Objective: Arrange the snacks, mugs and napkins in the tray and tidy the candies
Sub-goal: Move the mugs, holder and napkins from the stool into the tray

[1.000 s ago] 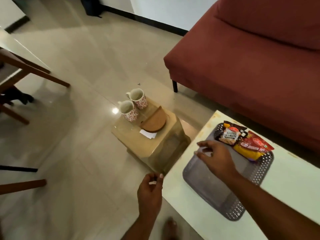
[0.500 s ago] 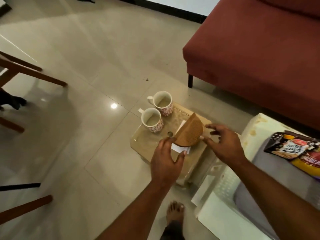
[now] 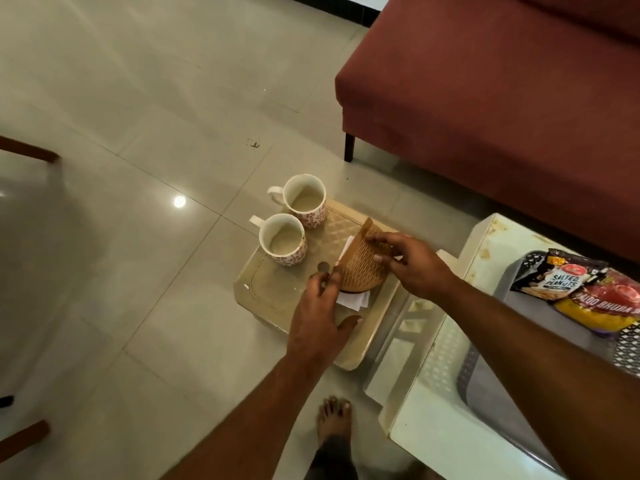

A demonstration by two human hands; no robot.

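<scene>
A brown half-round napkin holder (image 3: 360, 268) stands on a low beige stool (image 3: 277, 296), with white napkins (image 3: 353, 300) sticking out beneath it. My left hand (image 3: 320, 317) touches its left edge with the fingertips. My right hand (image 3: 412, 265) grips its top and right side. Two white mugs with red flower print, one further back (image 3: 306, 200) and one nearer (image 3: 283, 239), stand upright on the stool left of the holder. At the right, a grey perforated tray (image 3: 491, 372) on a white table (image 3: 426, 420) holds a salted-peanuts packet (image 3: 557, 278) and a red-yellow snack packet (image 3: 602, 303).
A dark red sofa (image 3: 502, 98) stands behind the stool and table. Wooden chair legs (image 3: 27, 154) show at the left edge. My bare foot (image 3: 334, 420) is on the tiled floor between stool and table.
My view and both hands moved from the tray on the white table to the stool. Both hands have closed in on the napkin holder, the right hand now gripping it.
</scene>
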